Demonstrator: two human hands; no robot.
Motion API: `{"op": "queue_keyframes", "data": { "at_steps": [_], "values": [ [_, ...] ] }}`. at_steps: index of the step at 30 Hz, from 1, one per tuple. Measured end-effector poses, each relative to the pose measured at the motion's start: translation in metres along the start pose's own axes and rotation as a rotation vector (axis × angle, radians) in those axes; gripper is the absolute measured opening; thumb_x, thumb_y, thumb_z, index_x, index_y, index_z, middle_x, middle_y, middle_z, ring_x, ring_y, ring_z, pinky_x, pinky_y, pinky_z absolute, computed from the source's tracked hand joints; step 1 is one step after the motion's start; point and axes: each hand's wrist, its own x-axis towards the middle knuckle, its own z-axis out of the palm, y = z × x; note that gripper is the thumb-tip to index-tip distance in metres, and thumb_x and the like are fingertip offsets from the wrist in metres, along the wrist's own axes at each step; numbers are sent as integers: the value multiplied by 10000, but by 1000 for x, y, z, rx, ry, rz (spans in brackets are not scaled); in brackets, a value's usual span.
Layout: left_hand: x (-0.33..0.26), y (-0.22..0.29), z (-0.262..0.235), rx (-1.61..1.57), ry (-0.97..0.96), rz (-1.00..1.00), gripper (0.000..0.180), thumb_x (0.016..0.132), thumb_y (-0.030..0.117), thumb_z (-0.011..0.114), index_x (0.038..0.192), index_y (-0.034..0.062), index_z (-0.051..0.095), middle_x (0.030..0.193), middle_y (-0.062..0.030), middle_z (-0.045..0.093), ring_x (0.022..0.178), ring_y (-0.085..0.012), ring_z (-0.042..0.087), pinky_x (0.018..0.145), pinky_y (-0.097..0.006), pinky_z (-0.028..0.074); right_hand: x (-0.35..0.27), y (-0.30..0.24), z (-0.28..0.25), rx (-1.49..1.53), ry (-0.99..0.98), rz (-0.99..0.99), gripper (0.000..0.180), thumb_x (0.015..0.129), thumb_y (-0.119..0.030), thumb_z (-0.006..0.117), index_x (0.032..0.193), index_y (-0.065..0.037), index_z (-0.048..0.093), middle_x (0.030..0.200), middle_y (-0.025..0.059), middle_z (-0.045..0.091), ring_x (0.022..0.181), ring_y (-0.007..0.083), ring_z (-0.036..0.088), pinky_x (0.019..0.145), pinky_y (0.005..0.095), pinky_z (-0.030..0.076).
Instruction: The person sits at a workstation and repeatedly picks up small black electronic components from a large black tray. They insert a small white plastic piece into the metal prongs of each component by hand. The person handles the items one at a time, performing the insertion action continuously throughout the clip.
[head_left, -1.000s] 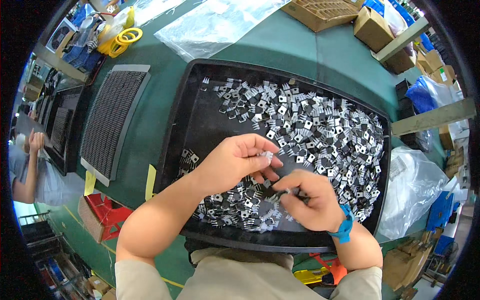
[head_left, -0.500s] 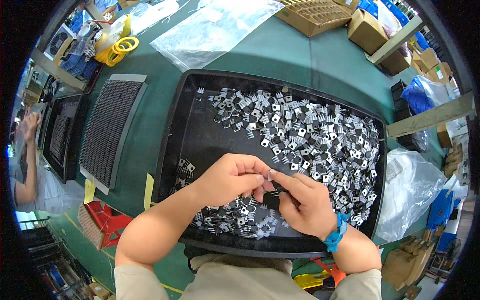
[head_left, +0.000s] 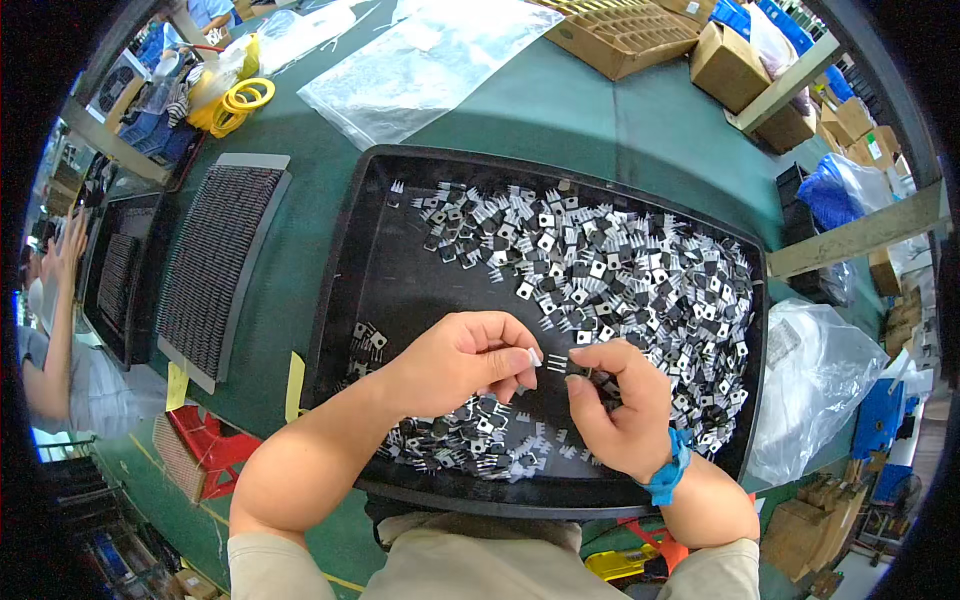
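Over the middle of a black tray [head_left: 400, 290], my left hand [head_left: 478, 355] pinches a small whitish plastic piece [head_left: 534, 357] between thumb and forefinger. Facing it, my right hand [head_left: 628, 405], with a blue band at its wrist, grips a black three-legged transistor [head_left: 576, 368]. Its metal legs point left toward the whitish piece, with a small gap between them. A big heap of transistors [head_left: 640, 270], many with whitish pieces around their legs, covers the tray's far and right side. A smaller pile of transistors [head_left: 460, 440] lies under my left forearm, partly hidden, near loose whitish pieces [head_left: 535, 450].
Left of the tray stands a grey-edged panel [head_left: 220, 270] packed with rows of dark parts. A clear plastic bag [head_left: 425, 75] and a divided cardboard box [head_left: 625, 40] lie beyond. Another plastic bag [head_left: 815, 380] is at right. A co-worker's arm [head_left: 62, 290] shows at far left.
My hands have drawn apart slightly, showing the transistor's legs and the whitish piece between them. My right fingers have curled around the transistor. The co-worker's hands at far left have risen.
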Motion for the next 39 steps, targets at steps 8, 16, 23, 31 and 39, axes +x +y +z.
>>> {"op": "queue_keyframes", "data": {
  "at_steps": [8, 16, 23, 31, 39],
  "values": [
    [-1, -2, 0, -1, -39, -13, 106, 954, 116, 561, 992, 24, 598, 858, -49, 669, 687, -86, 587, 617, -213, 464, 1, 0, 5, -15, -30, -79, 257, 775, 46, 656, 1020, -15, 609, 810, 144, 601, 658, 270, 610, 575, 333, 487],
    [-1, -3, -1, 92, -54, 19, 128, 950, 114, 570, 981, -5, 604, 844, -54, 663, 683, -87, 581, 625, -222, 479, 1, 3, 7, -2, -114, -56, 238, 783, 43, 651, 1010, -15, 611, 805, 139, 603, 660, 262, 611, 580, 327, 484],
    [-1, -2, -2, 63, -16, 6, 102, 898, 96, 624, 912, -5, 625, 785, -54, 657, 628, -83, 570, 573, -224, 466, 0, 2, 4, 91, -120, 143, 180, 831, -8, 649, 1009, -19, 626, 801, 102, 625, 667, 171, 602, 587, 274, 469],
    [-1, 1, 3, 119, 0, -79, 112, 869, 107, 642, 864, -5, 641, 737, -40, 649, 582, -59, 530, 536, -211, 423, 1, 7, 9, 243, -181, 273, 159, 856, -55, 663, 1003, -12, 622, 799, 60, 632, 684, 118, 585, 595, 256, 464],
    [6, -11, -11, -177, 92, 14, 179, 850, 53, 580, 1025, 20, 591, 841, -39, 627, 676, -69, 512, 592, -191, 395, 8, 9, 9, 633, -246, 710, 97, 890, -63, 629, 892, -9, 549, 807, 52, 613, 668, 109, 605, 614, 241, 480]
  ]
}}
